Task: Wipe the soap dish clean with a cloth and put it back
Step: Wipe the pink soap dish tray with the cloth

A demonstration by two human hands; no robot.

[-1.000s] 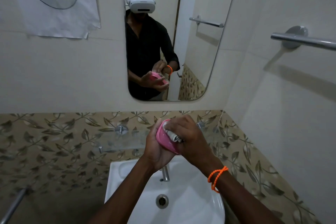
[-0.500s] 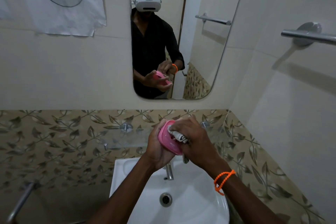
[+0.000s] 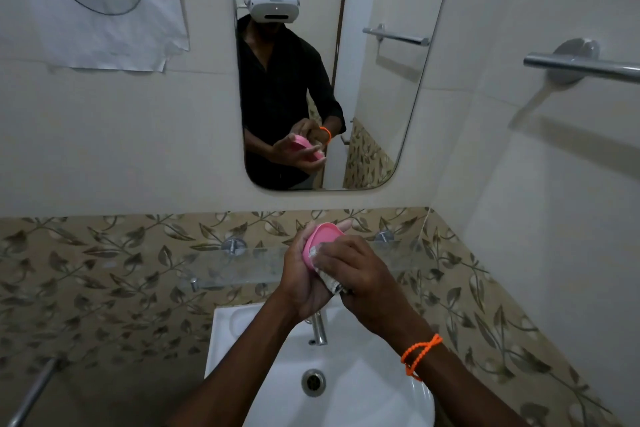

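Note:
My left hand (image 3: 299, 274) grips a pink soap dish (image 3: 320, 241), held tilted on edge above the sink. My right hand (image 3: 360, 274) holds a small whitish cloth (image 3: 327, 276) bunched in its fingers and presses it against the dish's lower face. Only the dish's upper rim and a strip of cloth show between my hands. An orange bead bracelet circles my right wrist.
A glass shelf (image 3: 235, 263) on metal mounts runs along the leaf-patterned tiles behind my hands. Below are a white sink (image 3: 363, 388) with a chrome tap (image 3: 320, 328) and a drain. A mirror (image 3: 381, 97) hangs above, a towel bar (image 3: 585, 66) to the right.
My right hand has slid the cloth down the dish, uncovering more of its pink top. Both hands stay together over the tap.

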